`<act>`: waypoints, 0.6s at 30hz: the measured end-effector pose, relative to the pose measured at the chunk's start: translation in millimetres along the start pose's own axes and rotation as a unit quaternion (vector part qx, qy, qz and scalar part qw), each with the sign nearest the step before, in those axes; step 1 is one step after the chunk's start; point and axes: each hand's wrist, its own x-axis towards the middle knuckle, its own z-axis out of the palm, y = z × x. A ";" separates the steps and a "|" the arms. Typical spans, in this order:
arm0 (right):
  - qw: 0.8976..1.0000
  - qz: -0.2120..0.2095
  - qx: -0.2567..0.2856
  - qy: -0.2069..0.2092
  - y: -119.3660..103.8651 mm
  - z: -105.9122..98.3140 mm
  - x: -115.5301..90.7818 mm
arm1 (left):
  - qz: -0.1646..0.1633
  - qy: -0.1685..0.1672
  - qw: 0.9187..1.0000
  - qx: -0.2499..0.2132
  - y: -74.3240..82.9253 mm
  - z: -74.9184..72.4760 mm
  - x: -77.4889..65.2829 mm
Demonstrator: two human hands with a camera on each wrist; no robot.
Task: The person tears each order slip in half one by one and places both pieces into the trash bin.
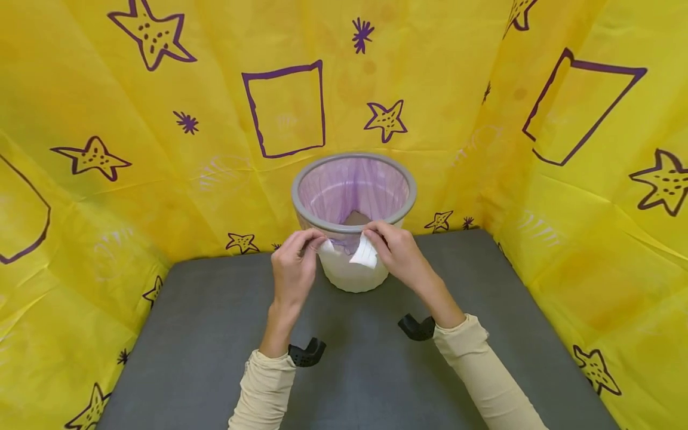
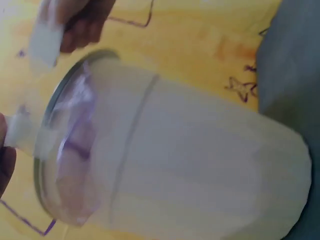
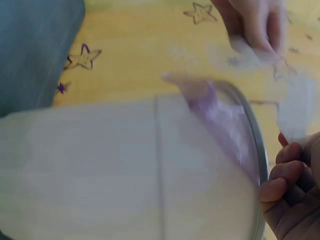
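A pale waste bin point(image 1: 355, 275) with a grey rim point(image 1: 297, 197) stands upright, lined with a thin purple bag point(image 1: 376, 185) that folds over the near rim. My left hand point(image 1: 292, 263) pinches a small white piece of paper point(image 1: 326, 246) between thumb and fingers, just in front of the bin. Beside it, my right hand point(image 1: 398, 251) pinches a larger white piece of paper point(image 1: 365, 254) that hangs down. The wrist views show both pieces near the rim, blurred; whether they are joined I cannot tell.
The bin stands at the back of a grey tabletop point(image 1: 215, 334). Yellow cloth walls point(image 1: 215, 83) with purple drawings rise behind it and on both sides. A black wrist mount point(image 1: 307, 353) juts from the left sleeve, another point(image 1: 416, 328) from the right. Inside the bin shows a brownish patch point(image 1: 356, 218).
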 end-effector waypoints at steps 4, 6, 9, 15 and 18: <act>1.000 0.003 -0.001 0.021 10.1 -10.0 -1.0 | -0.036 0.015 0.999 0.019 -9.1 -14.2 5.9; 1.000 0.001 0.000 0.018 15.3 -14.2 -0.2 | -0.045 0.005 0.999 0.021 -12.2 -18.8 8.4; 1.000 0.016 0.001 0.008 24.2 -22.1 1.2 | -0.065 -0.015 0.998 0.022 -20.2 -26.2 11.9; 0.992 0.120 -0.015 0.019 59.8 -56.3 -10.7 | -0.183 -0.037 0.981 0.051 -57.6 -61.7 14.8; 0.986 0.164 -0.019 0.022 79.1 -72.3 -19.9 | -0.228 -0.039 0.970 0.073 -74.8 -80.1 14.5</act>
